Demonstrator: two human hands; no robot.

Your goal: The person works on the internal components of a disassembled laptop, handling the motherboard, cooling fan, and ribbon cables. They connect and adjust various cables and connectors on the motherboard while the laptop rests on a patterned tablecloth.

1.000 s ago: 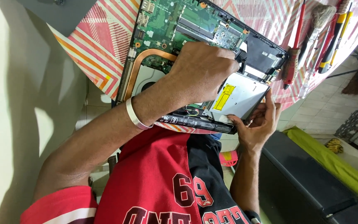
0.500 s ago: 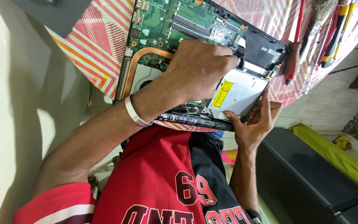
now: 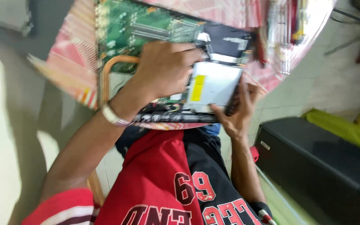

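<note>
The silver optical drive [image 3: 215, 85], at 4 o'clock of the opened laptop [image 3: 142, 29], looks mid-extraction (blurred): left hand [image 3: 167, 68] curled on its 9 o'clock edge, right hand [image 3: 236, 112] clasping its 5 o'clock corner, so a level, straight pull seems needed.

Striped cloth [image 3: 69, 62] at upper left, tools [image 3: 290, 25] at top right, black case [image 3: 321, 166] at lower right, green cloth [image 3: 342, 131] beside it

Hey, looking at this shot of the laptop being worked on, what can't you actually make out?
Head view only, and blurred by motion:
- Left hand covers the board parts under it.
- Silver drive: its far corner hidden by the right hand.
- Tools cut off by the top edge.
- Green board details smeared.
</note>
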